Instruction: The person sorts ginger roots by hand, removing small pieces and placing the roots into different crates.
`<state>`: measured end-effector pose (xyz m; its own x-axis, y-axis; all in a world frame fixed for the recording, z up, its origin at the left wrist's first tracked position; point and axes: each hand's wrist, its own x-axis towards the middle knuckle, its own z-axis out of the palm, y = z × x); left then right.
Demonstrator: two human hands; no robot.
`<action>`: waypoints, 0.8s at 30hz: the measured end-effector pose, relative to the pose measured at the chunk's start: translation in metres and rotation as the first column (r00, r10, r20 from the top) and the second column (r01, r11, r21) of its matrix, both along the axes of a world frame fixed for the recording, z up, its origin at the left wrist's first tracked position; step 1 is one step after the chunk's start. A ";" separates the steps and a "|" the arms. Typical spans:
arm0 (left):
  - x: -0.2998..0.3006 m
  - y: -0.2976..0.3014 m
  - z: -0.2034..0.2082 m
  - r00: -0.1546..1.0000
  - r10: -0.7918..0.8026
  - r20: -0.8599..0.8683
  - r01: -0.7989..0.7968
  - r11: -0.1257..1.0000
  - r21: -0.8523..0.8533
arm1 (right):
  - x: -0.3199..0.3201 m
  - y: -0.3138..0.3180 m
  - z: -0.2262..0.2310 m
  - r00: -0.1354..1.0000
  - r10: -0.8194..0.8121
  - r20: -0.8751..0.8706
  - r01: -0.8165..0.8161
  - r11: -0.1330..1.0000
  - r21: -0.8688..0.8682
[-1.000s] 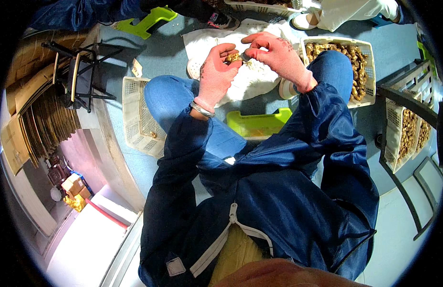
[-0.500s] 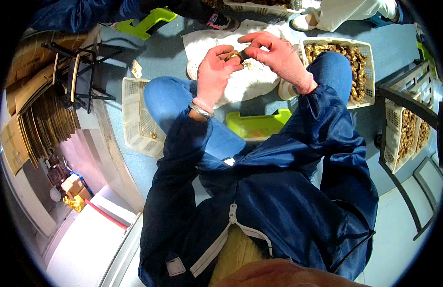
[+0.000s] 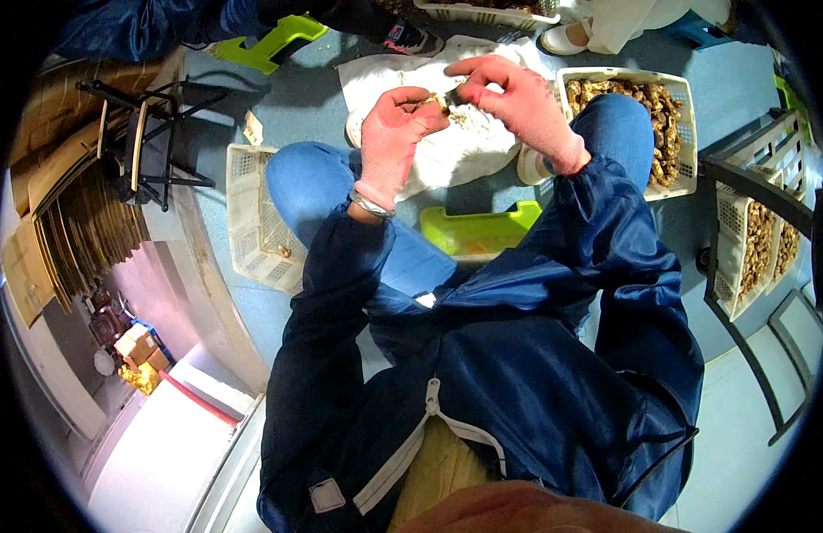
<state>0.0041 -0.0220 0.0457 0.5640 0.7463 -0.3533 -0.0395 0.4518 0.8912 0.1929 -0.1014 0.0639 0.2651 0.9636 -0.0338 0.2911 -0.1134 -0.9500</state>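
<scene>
My left hand (image 3: 392, 142), in a pink glove, is closed on a small yellowish-brown piece (image 3: 438, 100) pinched at its fingertips. Close beside it, my right hand (image 3: 527, 107), also gloved in pink, has thumb and fingers pinched together on a small dark thing whose kind I cannot make out, with the forefinger stretched out above. Both hands are raised over a white cloth (image 3: 465, 169) on the floor, on which small crumbs lie. To the right, beside my knee, a white plastic crate (image 3: 693, 133) holds many brown knobbly pieces (image 3: 664, 147).
A white basket (image 3: 247, 213) with a few bits stands by my left knee. Between my legs is a green stool (image 3: 478, 233); another green stool (image 3: 274, 44) is farther off. Black folding frames (image 3: 150, 142) stand left, a rack (image 3: 758, 191) with crates right. Other people's shoes (image 3: 562, 40) border the cloth.
The two hands have shifted slightly apart, and my left hand has turned a little, showing more of the yellowish piece. The white-clad leg at the far right has moved slightly.
</scene>
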 end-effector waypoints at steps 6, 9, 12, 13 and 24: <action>0.006 -0.002 0.006 1.000 0.007 -0.003 -0.007 1.000 0.020 | 0.004 -0.001 -0.008 0.995 -0.026 0.091 0.026 1.000 0.008; 0.000 0.000 0.003 1.000 -0.004 0.018 0.004 1.000 -0.015 | -0.006 -0.002 0.005 0.999 0.014 -0.048 -0.016 0.999 -0.042; -0.003 0.003 -0.003 0.999 -0.017 0.037 0.017 1.000 0.000 | -0.006 0.000 -0.001 1.000 -0.010 -0.008 0.009 0.999 -0.035; -0.002 0.003 -0.003 0.999 -0.016 0.029 0.016 1.000 0.001 | -0.003 0.002 -0.001 0.999 -0.038 0.031 0.039 0.999 -0.024; -0.002 0.002 0.004 0.996 -0.079 0.031 0.080 0.996 -0.044 | 0.003 0.002 0.001 0.996 0.010 -0.084 -0.013 0.999 -0.043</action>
<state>0.0018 -0.0195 0.0494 0.6316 0.6823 -0.3681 -0.0275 0.4943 0.8689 0.1955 -0.0997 0.0652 0.2486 0.9637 -0.0971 0.2121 -0.1520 -0.9653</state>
